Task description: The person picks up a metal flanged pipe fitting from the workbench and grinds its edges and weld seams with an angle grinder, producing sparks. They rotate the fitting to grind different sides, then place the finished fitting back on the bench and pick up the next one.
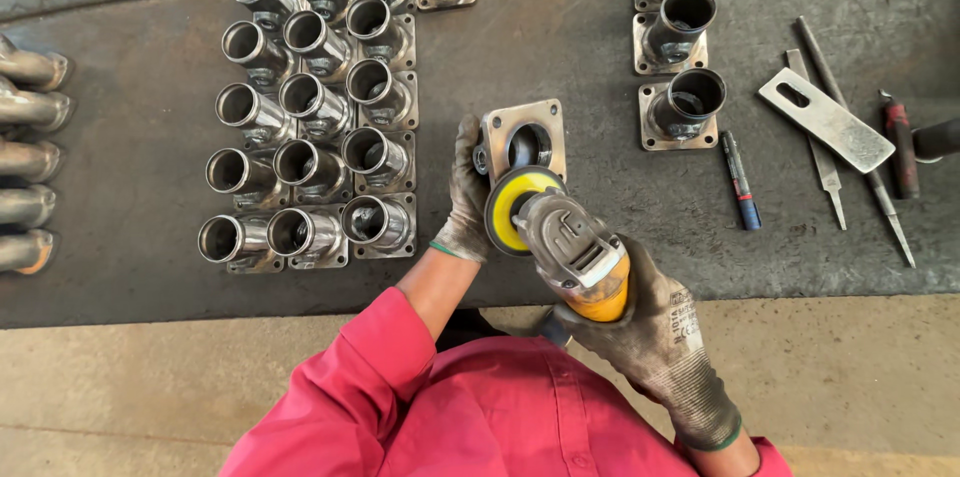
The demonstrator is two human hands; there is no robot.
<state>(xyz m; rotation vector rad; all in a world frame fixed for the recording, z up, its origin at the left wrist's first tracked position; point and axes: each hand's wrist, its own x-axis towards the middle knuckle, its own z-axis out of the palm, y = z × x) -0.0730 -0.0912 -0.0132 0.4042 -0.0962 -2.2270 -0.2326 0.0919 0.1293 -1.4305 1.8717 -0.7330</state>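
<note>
We have the left hand (466,199) gloved, fingers wrapped tight round the edge of a steel flanged pipe fitting (524,142), tilting its square flange face up toward us so the disc can reach it. Right hand (640,322), also gloved, grips the angle grinder (570,252) by its body; the yellow-backed disc (512,207) sits at the flange's near edge, touching or just off, we can't tell which. Fitting rests on the dark steel table (560,27) just ahead of both hands. Left of the left hand: a packed block of like fittings (315,112), flanges down. Ahead-right of the grinder: three more fittings (680,47), kept apart. Further right: marker pen (741,180), flat slotted plate (825,120), files (850,137).
</note>
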